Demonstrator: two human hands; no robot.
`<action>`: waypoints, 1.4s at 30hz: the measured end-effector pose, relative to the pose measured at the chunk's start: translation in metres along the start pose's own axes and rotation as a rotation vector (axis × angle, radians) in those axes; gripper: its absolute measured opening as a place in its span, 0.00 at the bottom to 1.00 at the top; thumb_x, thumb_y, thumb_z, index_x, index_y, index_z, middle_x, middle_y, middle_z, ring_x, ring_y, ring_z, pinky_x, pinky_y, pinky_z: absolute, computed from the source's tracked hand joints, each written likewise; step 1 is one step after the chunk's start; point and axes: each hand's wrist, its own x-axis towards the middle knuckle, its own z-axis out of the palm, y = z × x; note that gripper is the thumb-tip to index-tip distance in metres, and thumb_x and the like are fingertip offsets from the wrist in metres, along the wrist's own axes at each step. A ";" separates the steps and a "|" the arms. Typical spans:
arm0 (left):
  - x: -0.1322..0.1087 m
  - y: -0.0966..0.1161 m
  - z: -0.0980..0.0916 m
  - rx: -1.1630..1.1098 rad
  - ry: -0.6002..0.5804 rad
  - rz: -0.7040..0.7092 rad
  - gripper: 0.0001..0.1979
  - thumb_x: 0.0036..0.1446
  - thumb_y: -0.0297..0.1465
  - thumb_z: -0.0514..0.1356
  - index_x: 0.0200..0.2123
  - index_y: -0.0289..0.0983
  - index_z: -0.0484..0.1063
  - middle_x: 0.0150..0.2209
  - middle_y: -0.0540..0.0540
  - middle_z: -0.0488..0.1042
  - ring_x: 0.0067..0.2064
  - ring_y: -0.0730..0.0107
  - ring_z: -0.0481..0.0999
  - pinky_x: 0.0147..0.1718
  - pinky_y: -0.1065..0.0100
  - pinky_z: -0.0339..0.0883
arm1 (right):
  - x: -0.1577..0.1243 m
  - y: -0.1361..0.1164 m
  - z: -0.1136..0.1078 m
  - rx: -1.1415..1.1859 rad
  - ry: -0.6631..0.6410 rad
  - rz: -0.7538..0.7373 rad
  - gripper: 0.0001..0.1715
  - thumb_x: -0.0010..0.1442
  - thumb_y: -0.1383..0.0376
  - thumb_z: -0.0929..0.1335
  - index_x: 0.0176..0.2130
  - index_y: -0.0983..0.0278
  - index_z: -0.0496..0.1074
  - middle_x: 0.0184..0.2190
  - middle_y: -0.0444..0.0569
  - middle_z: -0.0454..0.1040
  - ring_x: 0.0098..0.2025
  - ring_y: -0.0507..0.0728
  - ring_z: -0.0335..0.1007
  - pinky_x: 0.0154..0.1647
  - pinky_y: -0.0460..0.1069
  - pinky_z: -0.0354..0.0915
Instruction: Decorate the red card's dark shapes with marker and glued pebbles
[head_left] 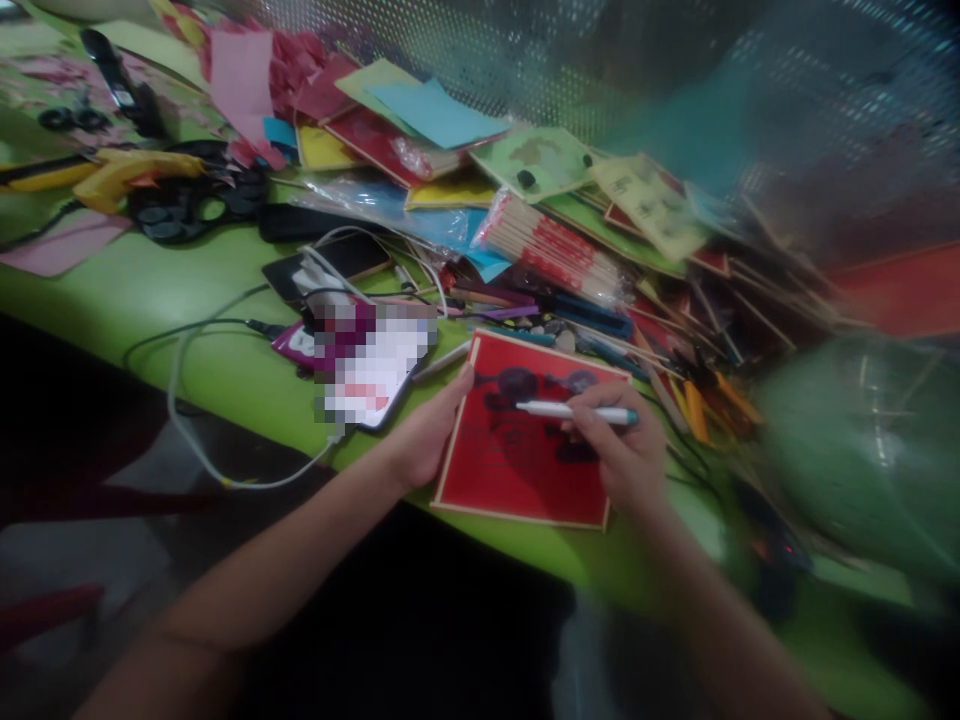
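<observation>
Your marker (551, 409) is smooth plastic; your red panel (517, 482) is matt, perhaps card in this dim view, with wood edging (525, 516). Before you, the tabletop (206, 268) is glossy; shiny crinkled film (491, 222) wraps wooden sticks (551, 245).

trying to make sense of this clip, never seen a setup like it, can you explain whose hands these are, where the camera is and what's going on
There is no machine here: these are a person's two bare hands. The single picture comes from a camera worn on their head, looking forward and down.

The left hand holds the left edge of a red panel with pale borders. The right hand holds a white marker, its tip at the panel's dark markings.

Around them, on a green table, lie a lit phone, wrapped wooden sticks, coloured sheets and a yellow tool. The edges are blurred.
</observation>
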 end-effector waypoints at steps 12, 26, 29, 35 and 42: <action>-0.002 0.001 -0.003 -0.010 -0.056 -0.028 0.35 0.72 0.54 0.52 0.66 0.33 0.73 0.58 0.33 0.81 0.60 0.45 0.82 0.64 0.44 0.71 | -0.001 0.002 -0.002 0.026 0.028 -0.021 0.09 0.65 0.57 0.76 0.37 0.59 0.79 0.27 0.41 0.78 0.27 0.50 0.73 0.28 0.43 0.69; -0.001 0.002 -0.001 0.007 -0.050 -0.032 0.36 0.73 0.55 0.51 0.65 0.32 0.73 0.58 0.32 0.81 0.60 0.44 0.81 0.65 0.44 0.70 | 0.001 0.000 0.000 0.001 0.044 -0.011 0.12 0.64 0.54 0.76 0.37 0.59 0.77 0.27 0.42 0.78 0.27 0.51 0.74 0.28 0.46 0.71; -0.001 0.001 0.000 0.016 -0.036 -0.035 0.36 0.73 0.55 0.50 0.64 0.32 0.74 0.58 0.32 0.81 0.60 0.44 0.82 0.65 0.43 0.70 | 0.001 0.000 0.000 0.008 0.041 -0.009 0.12 0.64 0.54 0.76 0.38 0.59 0.77 0.28 0.42 0.79 0.28 0.51 0.75 0.29 0.45 0.72; -0.002 0.002 0.002 0.028 -0.034 -0.020 0.35 0.73 0.54 0.51 0.65 0.33 0.74 0.57 0.33 0.82 0.59 0.44 0.82 0.63 0.43 0.72 | 0.001 0.000 -0.001 0.031 0.028 -0.015 0.11 0.64 0.55 0.76 0.37 0.59 0.77 0.28 0.41 0.78 0.28 0.50 0.75 0.30 0.44 0.71; -0.002 0.001 -0.001 0.028 -0.066 0.002 0.33 0.73 0.54 0.51 0.67 0.36 0.72 0.57 0.35 0.82 0.58 0.47 0.83 0.63 0.47 0.72 | 0.002 -0.001 0.002 0.007 0.019 -0.003 0.13 0.64 0.53 0.76 0.38 0.59 0.78 0.29 0.42 0.79 0.29 0.51 0.76 0.28 0.44 0.72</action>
